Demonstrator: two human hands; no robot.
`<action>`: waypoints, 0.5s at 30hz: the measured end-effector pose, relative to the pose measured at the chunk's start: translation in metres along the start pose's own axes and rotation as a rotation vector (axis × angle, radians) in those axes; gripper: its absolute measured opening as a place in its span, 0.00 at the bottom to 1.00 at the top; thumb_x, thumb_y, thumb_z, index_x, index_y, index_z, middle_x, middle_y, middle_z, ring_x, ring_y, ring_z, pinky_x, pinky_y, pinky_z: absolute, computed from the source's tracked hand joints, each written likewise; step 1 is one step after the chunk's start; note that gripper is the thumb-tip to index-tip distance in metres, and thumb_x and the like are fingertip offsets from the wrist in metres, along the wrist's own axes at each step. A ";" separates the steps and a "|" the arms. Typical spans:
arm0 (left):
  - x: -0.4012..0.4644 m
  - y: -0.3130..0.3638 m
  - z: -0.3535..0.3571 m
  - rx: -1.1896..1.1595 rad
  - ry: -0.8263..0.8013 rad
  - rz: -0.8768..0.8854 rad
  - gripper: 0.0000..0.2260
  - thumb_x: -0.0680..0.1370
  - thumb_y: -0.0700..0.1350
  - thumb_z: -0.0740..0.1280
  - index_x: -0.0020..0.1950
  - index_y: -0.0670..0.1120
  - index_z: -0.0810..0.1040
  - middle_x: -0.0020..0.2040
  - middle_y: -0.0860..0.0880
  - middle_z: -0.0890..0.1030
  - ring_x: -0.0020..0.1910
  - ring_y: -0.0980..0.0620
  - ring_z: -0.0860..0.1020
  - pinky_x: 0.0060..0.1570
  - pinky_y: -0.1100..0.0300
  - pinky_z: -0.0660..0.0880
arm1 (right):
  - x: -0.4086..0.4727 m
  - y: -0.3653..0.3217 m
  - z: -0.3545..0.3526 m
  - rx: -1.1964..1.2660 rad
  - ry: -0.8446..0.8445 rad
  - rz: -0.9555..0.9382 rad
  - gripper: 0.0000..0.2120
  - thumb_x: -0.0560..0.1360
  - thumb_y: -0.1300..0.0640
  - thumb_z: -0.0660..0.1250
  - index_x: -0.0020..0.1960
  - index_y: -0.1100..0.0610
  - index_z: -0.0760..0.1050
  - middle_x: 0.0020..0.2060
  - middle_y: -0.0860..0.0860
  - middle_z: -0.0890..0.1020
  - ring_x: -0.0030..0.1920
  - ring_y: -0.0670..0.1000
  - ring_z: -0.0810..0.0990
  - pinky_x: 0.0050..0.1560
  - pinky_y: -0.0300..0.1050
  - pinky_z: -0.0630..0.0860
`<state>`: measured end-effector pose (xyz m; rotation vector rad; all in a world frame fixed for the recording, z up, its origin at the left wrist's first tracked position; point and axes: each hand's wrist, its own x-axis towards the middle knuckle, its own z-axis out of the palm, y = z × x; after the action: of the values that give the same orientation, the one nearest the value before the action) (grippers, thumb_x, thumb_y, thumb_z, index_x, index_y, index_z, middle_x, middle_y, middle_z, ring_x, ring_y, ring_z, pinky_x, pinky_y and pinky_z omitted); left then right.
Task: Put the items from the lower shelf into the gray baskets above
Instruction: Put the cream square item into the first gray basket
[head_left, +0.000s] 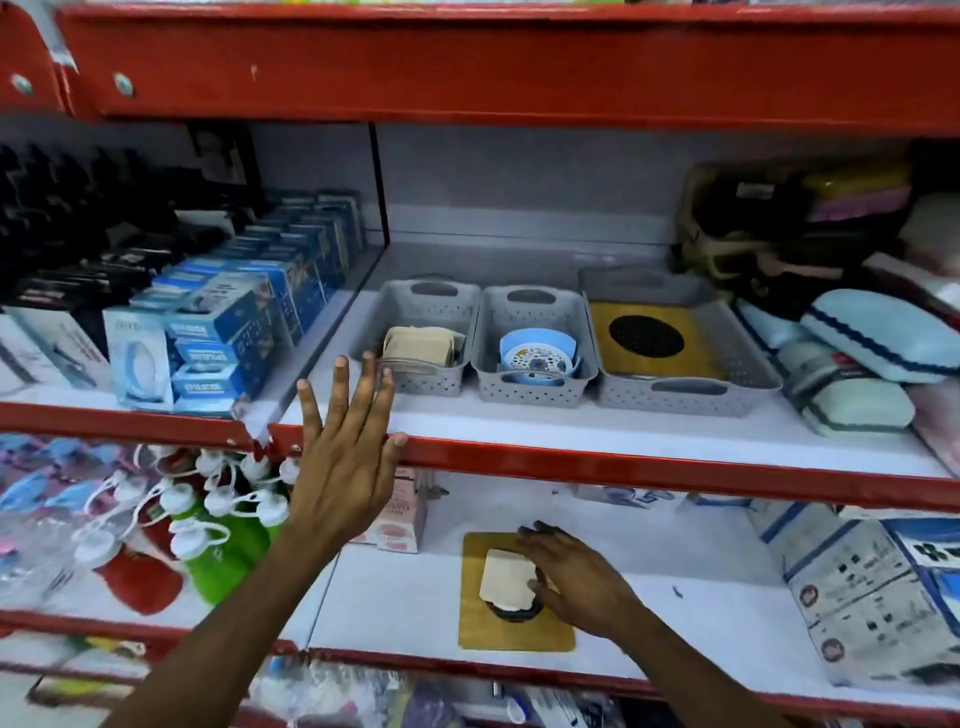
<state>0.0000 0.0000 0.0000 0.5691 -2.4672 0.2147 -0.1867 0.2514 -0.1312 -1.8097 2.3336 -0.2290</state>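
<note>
The right hand (576, 582) covers one side of the pale pad (506, 579), which in turn hides most of a dark round piece (514, 613) beneath. Bottles (156, 525) at the lower shelf's left edge are blurred. Box (878, 597) print is unreadable.

Three baskets (535, 384) side by side on upper shelf (623, 436); board (498, 629) on lower shelf (701, 623) below.

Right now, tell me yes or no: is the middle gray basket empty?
No. The middle gray basket holds a blue and white round item.
</note>
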 end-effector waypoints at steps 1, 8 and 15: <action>0.001 0.001 -0.001 0.001 0.015 -0.014 0.29 0.85 0.55 0.46 0.84 0.44 0.53 0.85 0.44 0.49 0.85 0.41 0.46 0.80 0.33 0.42 | 0.005 0.001 0.009 0.086 -0.051 0.113 0.32 0.79 0.45 0.64 0.79 0.49 0.57 0.79 0.48 0.61 0.79 0.50 0.56 0.78 0.47 0.58; 0.000 -0.001 0.004 0.006 0.020 -0.016 0.29 0.85 0.55 0.46 0.83 0.43 0.53 0.85 0.44 0.51 0.85 0.42 0.46 0.79 0.32 0.43 | 0.029 -0.001 0.042 0.079 -0.240 0.241 0.45 0.72 0.34 0.68 0.79 0.55 0.56 0.78 0.51 0.63 0.75 0.53 0.65 0.73 0.49 0.66; 0.001 0.001 0.003 -0.007 0.027 -0.018 0.28 0.85 0.54 0.47 0.83 0.43 0.54 0.85 0.45 0.52 0.85 0.42 0.47 0.79 0.31 0.43 | 0.039 0.007 0.050 0.062 -0.248 0.218 0.41 0.74 0.41 0.70 0.79 0.56 0.57 0.77 0.53 0.65 0.74 0.55 0.66 0.73 0.48 0.65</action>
<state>-0.0025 -0.0006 -0.0024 0.5823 -2.4350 0.2055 -0.1909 0.2152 -0.1827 -1.4482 2.2937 -0.0427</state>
